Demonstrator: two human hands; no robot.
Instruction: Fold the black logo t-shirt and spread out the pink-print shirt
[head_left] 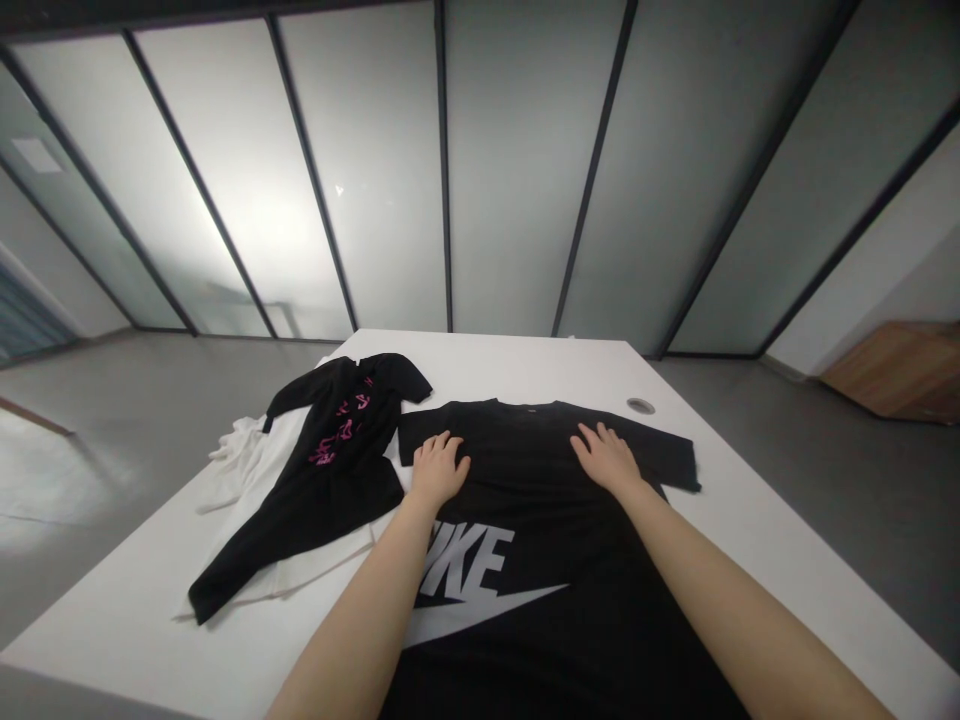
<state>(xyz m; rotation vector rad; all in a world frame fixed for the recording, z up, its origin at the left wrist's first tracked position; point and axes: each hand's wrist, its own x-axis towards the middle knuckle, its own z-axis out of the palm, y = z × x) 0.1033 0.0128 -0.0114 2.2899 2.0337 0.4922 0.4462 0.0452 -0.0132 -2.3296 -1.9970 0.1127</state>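
Lying face up across the near half of a white table (480,365), a black Nike T-shirt (555,545) is spread out with its neckline toward the far edge and its lower part running out of view at the bottom. Its chest carries a large pale grey print, block letters above a long swoosh, the first letter mostly covered by the person's left forearm. The cloth looks nearly smooth, with slight ripples across the upper chest; one short sleeve points out to the left and the other stretches farther to the right, its cuff near the table's right side. Both hands rest palm down on the upper body of the shirt: the left hand (437,468) just inside the left sleeve, the right hand (606,458) below the collar's right end, with a broad stretch of black fabric between them. The fingers of each are extended and slightly parted, pointing toward the neckline, pressing on the cloth and clasping none of it. Beside the left sleeve lies a black T-shirt with a pink print (330,475), set askew on top of white garments (244,490) that show along its left and near edges. Beyond the right sleeve, a small grey ring (641,406) lies flat on the tabletop.
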